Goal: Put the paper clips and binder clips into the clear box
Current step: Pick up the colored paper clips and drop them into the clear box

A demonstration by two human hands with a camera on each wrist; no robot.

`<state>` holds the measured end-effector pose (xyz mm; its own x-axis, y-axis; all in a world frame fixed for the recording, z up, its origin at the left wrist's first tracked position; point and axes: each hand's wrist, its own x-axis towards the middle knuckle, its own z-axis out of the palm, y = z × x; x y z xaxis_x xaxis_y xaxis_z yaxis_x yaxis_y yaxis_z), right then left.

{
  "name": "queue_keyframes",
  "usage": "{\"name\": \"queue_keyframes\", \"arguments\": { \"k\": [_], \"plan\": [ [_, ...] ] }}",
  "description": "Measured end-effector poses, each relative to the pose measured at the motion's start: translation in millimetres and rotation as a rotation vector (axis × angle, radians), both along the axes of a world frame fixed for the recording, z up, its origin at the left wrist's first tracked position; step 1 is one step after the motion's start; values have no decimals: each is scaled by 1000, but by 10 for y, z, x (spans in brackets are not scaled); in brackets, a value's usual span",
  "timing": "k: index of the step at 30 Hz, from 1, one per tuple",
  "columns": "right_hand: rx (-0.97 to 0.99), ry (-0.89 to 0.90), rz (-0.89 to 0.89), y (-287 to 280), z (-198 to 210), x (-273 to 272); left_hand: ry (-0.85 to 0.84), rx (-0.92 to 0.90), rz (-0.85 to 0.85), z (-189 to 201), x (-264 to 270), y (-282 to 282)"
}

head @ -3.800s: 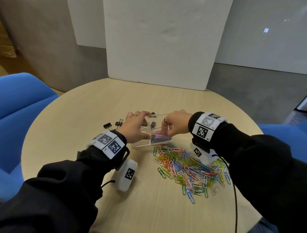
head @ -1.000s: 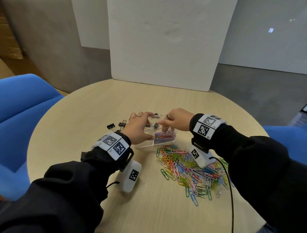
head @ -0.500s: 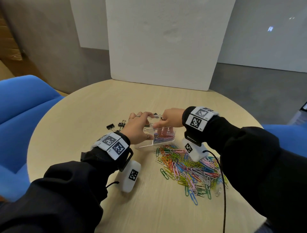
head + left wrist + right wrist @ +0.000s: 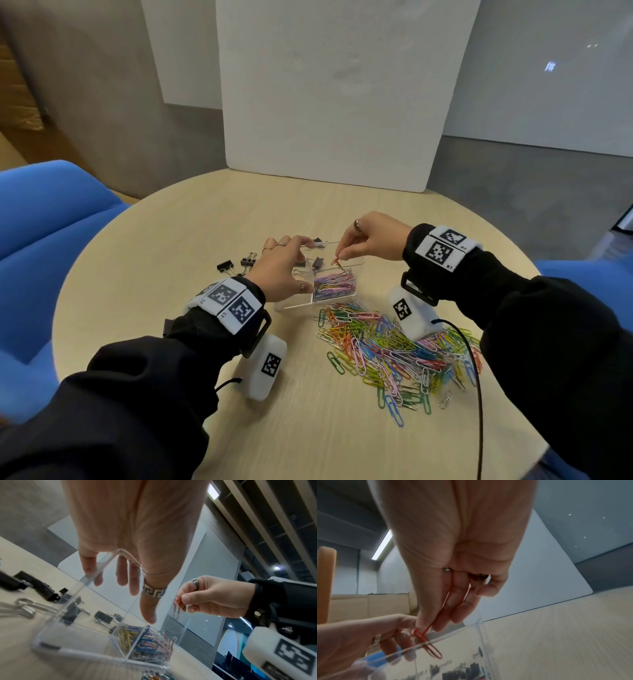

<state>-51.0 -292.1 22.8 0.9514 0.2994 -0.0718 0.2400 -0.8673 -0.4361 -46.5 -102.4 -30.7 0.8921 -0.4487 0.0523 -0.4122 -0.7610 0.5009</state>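
Note:
A clear box (image 4: 298,306) with a divider sits mid-table. Its right compartment holds coloured paper clips (image 4: 334,286), and a black binder clip (image 4: 318,262) lies in the far part. My left hand (image 4: 294,270) grips the box's left side, fingers over the far wall (image 4: 72,601) and thumb at the divider. My right hand (image 4: 342,255) hovers over the right compartment and pinches a red paper clip (image 4: 337,263) that dangles from thumb and fingers (image 4: 433,651). A big pile of coloured paper clips (image 4: 387,349) lies just in front of the box.
Loose black binder clips (image 4: 225,266) lie on the round wooden table (image 4: 171,240) left of the box. A white board (image 4: 325,102) stands at the far edge. Blue chairs (image 4: 41,240) flank the table. A black cable (image 4: 476,377) runs over the pile's right side.
My right hand has lifted a little and shifted right above the box, and a red paper clip now hangs from its fingertips. The left hand keeps its hold on the box.

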Motion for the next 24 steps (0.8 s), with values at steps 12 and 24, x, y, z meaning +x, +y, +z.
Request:
{"name": "queue_keyframes", "arguments": {
  "k": [12,24],
  "plan": [
    [210,-59,-124,115,-149,-126,-5,9,14,-2,9,-13],
    [16,-98,-110,275,-183,-127,-11,7,2,-20,18,-4]
  ]
}}
